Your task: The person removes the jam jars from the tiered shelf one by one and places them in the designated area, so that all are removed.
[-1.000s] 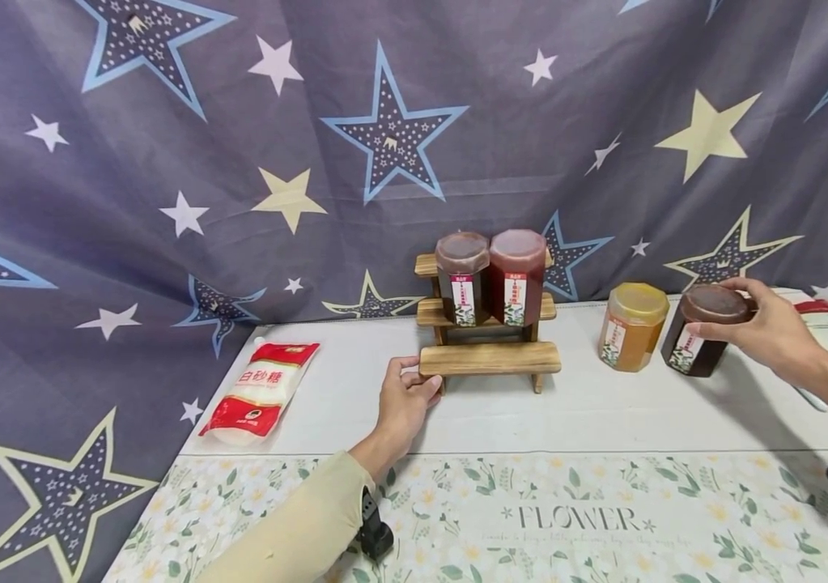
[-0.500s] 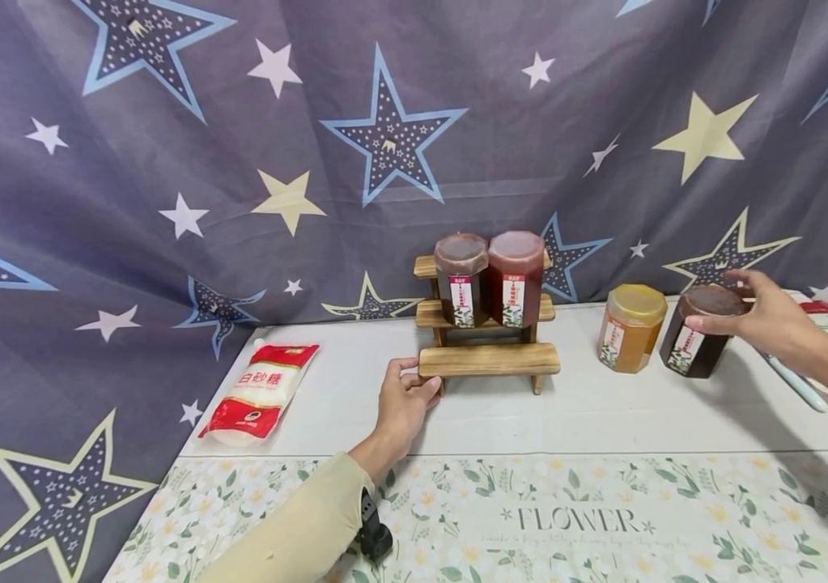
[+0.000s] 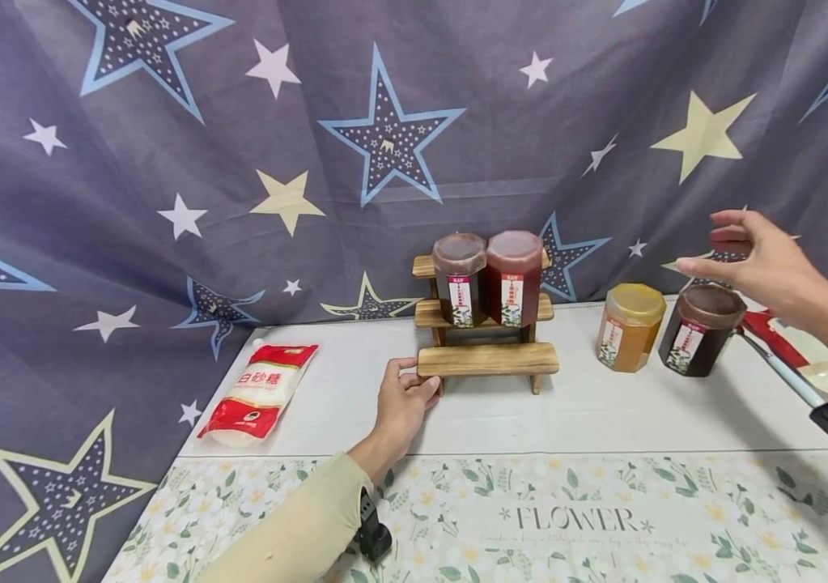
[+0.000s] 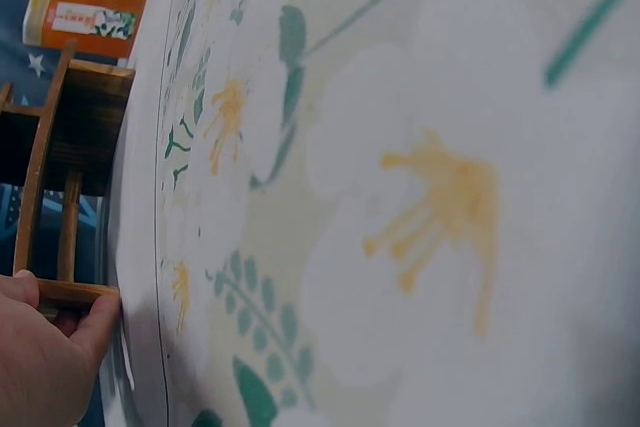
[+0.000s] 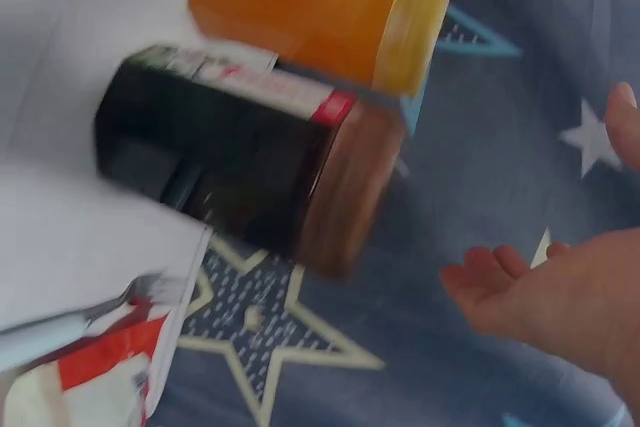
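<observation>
A three-step wooden stand is on the table, and my left hand grips the left end of its lowest step between thumb and fingers. Side by side on the step behind are a dark brown jar and a red jar, both labelled. To the right, a honey jar with a yellow lid stands upright beside another dark jar. My right hand is raised above that dark jar, fingers spread and loosely bent, holding nothing; the right wrist view shows a gap between hand and lid.
A red and white sugar bag lies at the left. At the right, a fork with a pale blue handle lies next to a second red and white packet. A starry curtain hangs behind the table.
My right hand has let go of the dark jar at the right and risen above it. That jar stays where it was. My left hand keeps its grip on the stand.
</observation>
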`<state>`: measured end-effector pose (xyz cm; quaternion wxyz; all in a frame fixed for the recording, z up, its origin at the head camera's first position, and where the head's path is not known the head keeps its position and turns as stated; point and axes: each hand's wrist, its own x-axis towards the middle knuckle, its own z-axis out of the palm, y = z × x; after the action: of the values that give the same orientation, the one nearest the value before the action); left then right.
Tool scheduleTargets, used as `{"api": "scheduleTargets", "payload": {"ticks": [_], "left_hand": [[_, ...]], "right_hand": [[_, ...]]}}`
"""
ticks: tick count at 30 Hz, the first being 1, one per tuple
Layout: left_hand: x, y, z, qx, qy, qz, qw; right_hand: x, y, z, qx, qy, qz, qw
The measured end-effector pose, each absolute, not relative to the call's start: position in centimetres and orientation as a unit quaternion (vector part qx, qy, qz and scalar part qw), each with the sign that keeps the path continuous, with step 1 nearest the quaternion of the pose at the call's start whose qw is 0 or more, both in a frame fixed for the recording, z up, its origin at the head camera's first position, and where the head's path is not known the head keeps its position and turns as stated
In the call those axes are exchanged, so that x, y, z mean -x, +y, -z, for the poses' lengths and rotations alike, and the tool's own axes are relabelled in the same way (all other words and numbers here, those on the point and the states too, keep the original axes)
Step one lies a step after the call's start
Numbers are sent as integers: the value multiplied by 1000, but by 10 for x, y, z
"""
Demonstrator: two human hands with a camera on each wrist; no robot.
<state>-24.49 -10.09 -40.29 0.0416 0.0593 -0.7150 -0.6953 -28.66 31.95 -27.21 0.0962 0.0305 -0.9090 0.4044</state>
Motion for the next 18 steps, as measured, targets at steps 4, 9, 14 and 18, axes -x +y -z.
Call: {"api": "scheduleTargets", "payload": {"ticks": [4, 9, 14, 18], "left_hand": [[245, -101, 401, -61, -714, 696, 42], [245, -100, 401, -59, -716, 694, 44], [245, -99, 401, -58, -718, 692, 43], [244, -99, 401, -62, -720, 690, 44]], "right_hand": [[286, 299, 267, -73, -905, -413, 73], [284, 277, 262, -108, -897, -425, 59], [285, 257, 260, -126, -891, -433, 49], [288, 235, 263, -140, -881, -448, 48]]}}
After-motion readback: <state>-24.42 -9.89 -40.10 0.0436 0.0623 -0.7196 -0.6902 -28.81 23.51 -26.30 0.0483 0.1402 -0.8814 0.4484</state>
